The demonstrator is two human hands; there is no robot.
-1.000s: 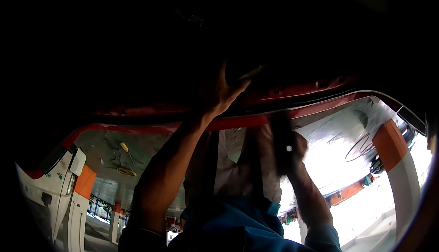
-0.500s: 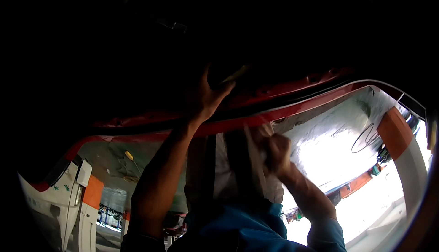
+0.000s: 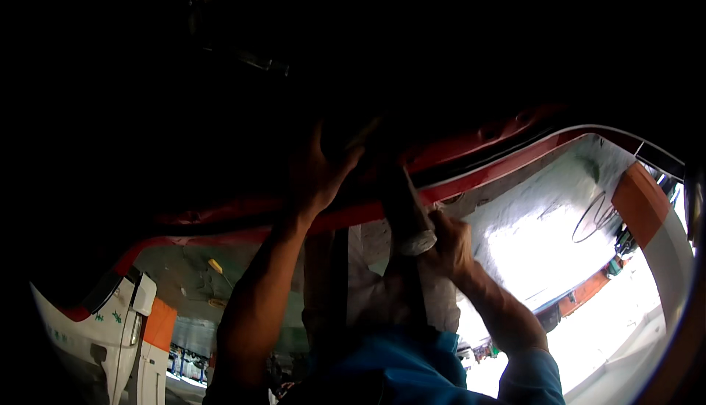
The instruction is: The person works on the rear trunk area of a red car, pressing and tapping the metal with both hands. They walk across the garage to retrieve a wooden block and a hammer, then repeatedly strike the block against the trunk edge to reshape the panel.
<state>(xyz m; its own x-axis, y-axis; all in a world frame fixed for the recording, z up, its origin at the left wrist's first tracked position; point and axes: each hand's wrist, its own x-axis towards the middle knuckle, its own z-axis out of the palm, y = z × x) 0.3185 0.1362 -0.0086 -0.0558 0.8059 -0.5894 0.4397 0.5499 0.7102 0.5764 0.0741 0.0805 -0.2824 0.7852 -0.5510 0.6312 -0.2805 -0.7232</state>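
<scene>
My right hand [image 3: 454, 243] is closed round the handle of a hammer [image 3: 409, 217], whose thick, rounded head has a worn, pale striking face turned toward me. The head overlaps the red painted rim [image 3: 493, 178] of a vehicle body. To its left, my left hand [image 3: 323, 173] reaches past that rim into deep shadow, thumb apart from the fingers. A dim, pale, long thing [image 3: 364, 133] shows beside its thumb; the hand seems to grip it, but its kind is lost in the dark. Most of the left fingers are hidden too.
The dark vehicle interior fills the upper view. Below the rim lies a greenish floor with a yellow-ended tool [image 3: 215, 266] and a loop of cable [image 3: 590, 217]. A white vehicle [image 3: 92, 331] stands at left, with orange-and-white posts [image 3: 647, 206] on both sides.
The hammer, smeared by motion before, now shows clearly with its head against the view of the rim. My left hand has shifted slightly left and down in the picture; the camera view has tilted a little.
</scene>
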